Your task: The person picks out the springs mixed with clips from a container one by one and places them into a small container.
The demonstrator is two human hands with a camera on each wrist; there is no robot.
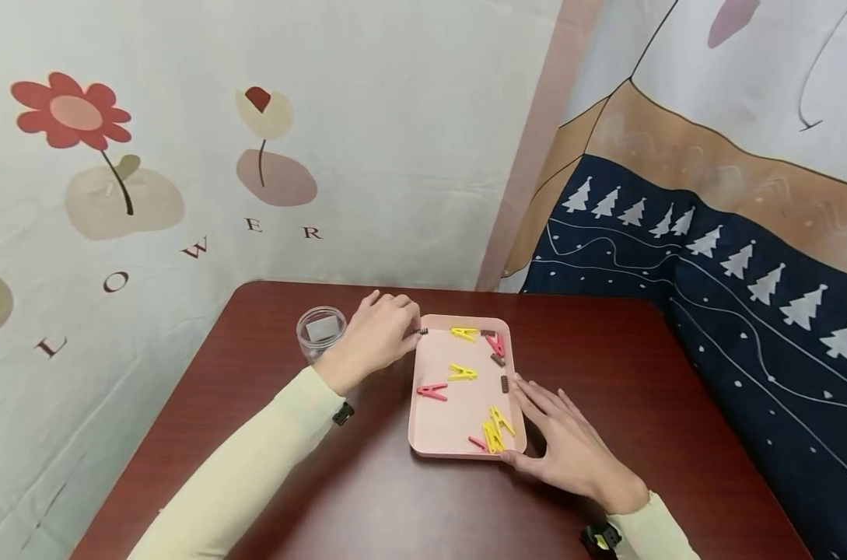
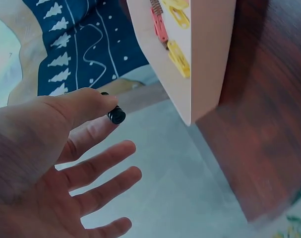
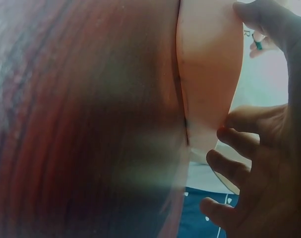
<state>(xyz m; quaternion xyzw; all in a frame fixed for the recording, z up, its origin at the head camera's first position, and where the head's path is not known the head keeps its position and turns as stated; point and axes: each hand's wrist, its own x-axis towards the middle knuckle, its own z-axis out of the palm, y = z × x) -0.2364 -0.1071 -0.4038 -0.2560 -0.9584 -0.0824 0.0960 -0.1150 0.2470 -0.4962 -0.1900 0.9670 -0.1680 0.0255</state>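
Observation:
Between thumb and index finger, my left hand (image 1: 388,327) pinches a small dark coil spring (image 2: 116,115) above the tray's far left corner; its other fingers are spread. The shallow pink tray (image 1: 444,424) holds yellow plastic clips (image 1: 463,372), red clips (image 1: 432,391) and more dark springs (image 1: 505,384). Some clips lie bunched at the near right corner, while the springs lie toward the far right side. My right hand (image 1: 570,447) touches the tray's right side with its fingertips, thumb at the near right corner, fingers spread and fairly straight.
A clear round jar (image 1: 321,330) stands left of the tray, partly behind my left wrist; what it contains is hard to tell. The dark red wooden table (image 1: 367,498) ends at a printed cloth backdrop (image 1: 395,155) along its far edge.

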